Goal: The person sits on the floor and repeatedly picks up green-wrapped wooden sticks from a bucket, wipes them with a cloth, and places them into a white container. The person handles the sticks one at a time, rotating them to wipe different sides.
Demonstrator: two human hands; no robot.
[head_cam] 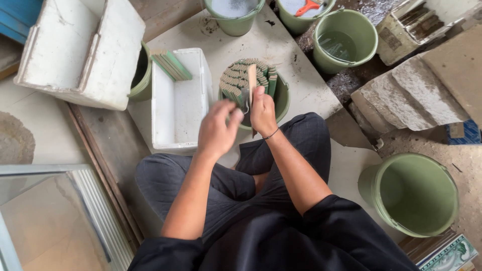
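Note:
I sit cross-legged over a green bucket packed with several green-edged flat tiles standing on edge. My right hand grips one upright tan tile above the bucket. My left hand, blurred, hovers just left of it with fingers bent, close to a small metal tool between the two hands; which hand holds the tool I cannot tell.
A white foam box with a few green tiles lies left of the bucket. A larger foam box sits far left. Green buckets stand at the top and lower right. Stone blocks lie right.

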